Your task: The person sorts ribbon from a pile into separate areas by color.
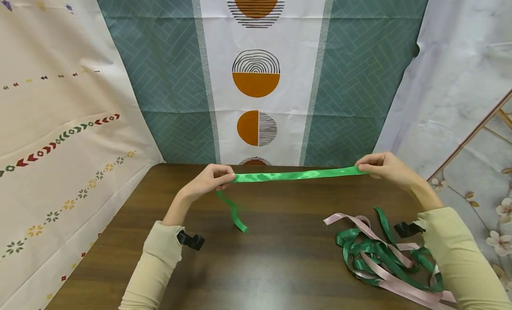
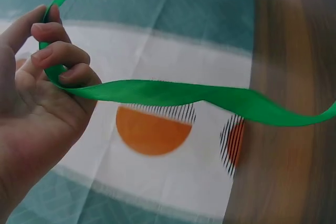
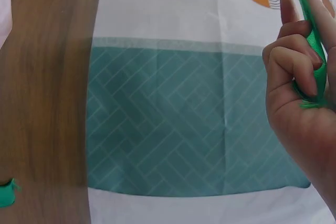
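Note:
A bright green satin ribbon (image 1: 296, 175) is stretched nearly level between the two hands, above the table. My left hand (image 1: 212, 180) pinches it between thumb and fingers, and a loose tail hangs below that hand. In the left wrist view the ribbon (image 2: 163, 92) runs through the curled fingers of the left hand (image 2: 52, 85) and trails off to the right. My right hand (image 1: 386, 168) pinches the other end. In the right wrist view, the frayed tip of the ribbon (image 3: 315, 51) lies inside the curled fingers of the right hand (image 3: 294, 72).
On the right of the brown wooden table (image 1: 276, 247) lies a tangled heap of dark green ribbon (image 1: 386, 256) and pink ribbon (image 1: 404, 292), partly under the right forearm. Patterned cloth (image 1: 172, 78) hangs behind the table and along both sides.

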Demonstrator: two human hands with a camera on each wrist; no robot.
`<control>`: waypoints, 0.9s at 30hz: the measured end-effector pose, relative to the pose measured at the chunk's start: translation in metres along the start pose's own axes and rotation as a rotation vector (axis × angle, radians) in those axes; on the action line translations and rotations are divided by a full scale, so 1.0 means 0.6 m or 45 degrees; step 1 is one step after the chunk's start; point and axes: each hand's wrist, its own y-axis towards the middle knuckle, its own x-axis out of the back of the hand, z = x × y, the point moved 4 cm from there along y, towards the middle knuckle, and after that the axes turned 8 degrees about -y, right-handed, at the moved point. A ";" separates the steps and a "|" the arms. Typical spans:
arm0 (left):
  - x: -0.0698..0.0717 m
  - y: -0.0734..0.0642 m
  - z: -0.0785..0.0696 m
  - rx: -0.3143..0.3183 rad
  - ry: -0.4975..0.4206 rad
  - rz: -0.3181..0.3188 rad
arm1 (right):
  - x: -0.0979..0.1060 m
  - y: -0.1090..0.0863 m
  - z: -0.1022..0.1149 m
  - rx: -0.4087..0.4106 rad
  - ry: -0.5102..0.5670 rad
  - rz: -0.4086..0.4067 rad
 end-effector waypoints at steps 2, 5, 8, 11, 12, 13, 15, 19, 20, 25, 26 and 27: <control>0.012 -0.009 0.002 0.019 0.041 0.010 | -0.001 0.001 -0.008 0.000 -0.025 0.017; 0.028 -0.021 0.006 0.051 0.089 0.017 | -0.003 0.003 -0.017 0.012 -0.049 0.032; 0.044 -0.031 0.010 0.085 0.125 -0.002 | -0.005 0.006 -0.025 -0.005 -0.067 0.017; 0.062 -0.041 0.016 0.112 0.165 -0.034 | -0.005 0.010 -0.032 -0.060 -0.078 -0.029; 0.069 -0.044 0.018 0.122 0.183 -0.049 | -0.005 0.012 -0.035 -0.079 -0.083 -0.044; 0.076 -0.047 0.021 0.134 0.201 -0.062 | -0.004 0.013 -0.038 -0.094 -0.083 -0.055; 0.090 -0.054 0.029 0.154 0.239 -0.075 | -0.003 0.015 -0.044 -0.120 -0.092 -0.073; 0.116 -0.068 0.047 0.216 0.316 -0.114 | -0.001 0.019 -0.059 -0.135 -0.102 -0.067; 0.121 -0.072 0.052 0.235 0.336 -0.125 | 0.000 0.020 -0.062 -0.136 -0.106 -0.060; 0.143 -0.088 0.074 0.347 0.412 -0.192 | -0.004 0.026 -0.077 -0.138 -0.110 -0.035; 0.147 -0.091 0.078 0.367 0.428 -0.201 | -0.006 0.027 -0.079 -0.145 -0.115 -0.040; 0.151 -0.093 0.083 0.385 0.439 -0.208 | -0.007 0.028 -0.082 -0.150 -0.119 -0.044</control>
